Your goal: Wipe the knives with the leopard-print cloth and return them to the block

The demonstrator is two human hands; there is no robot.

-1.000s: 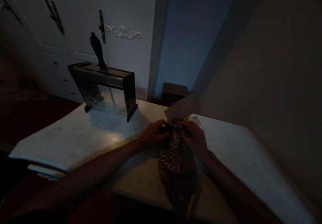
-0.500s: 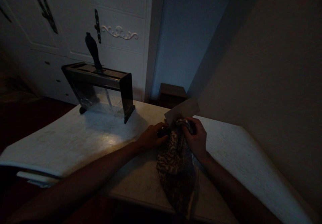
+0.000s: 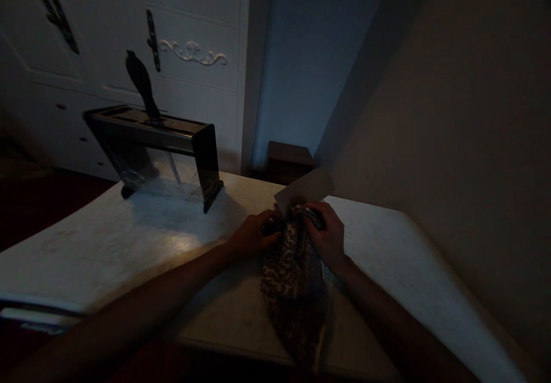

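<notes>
A broad-bladed knife (image 3: pixel 306 189) rests with its blade pointing away from me on the pale table (image 3: pixel 129 239). My left hand (image 3: pixel 252 235) is closed around its dark handle. A leopard-patterned cloth (image 3: pixel 295 279) lies from the blade down over the table's near edge. My right hand (image 3: pixel 326 232) is closed on the cloth's top end, pressing it against the base of the blade. The room is dim and fine detail is hard to see.
A dark knife block (image 3: pixel 159 147) with a clear front stands at the table's far left, one black handle (image 3: pixel 140 81) sticking up from it. White cupboard doors (image 3: pixel 129 38) are behind it. A small brown box (image 3: pixel 288 162) sits by the wall, which runs close along the right.
The view has drifted right, so everything sits further left in the picture. My right hand has lifted slightly with the cloth bunched against the blade. My left hand keeps its grip.
</notes>
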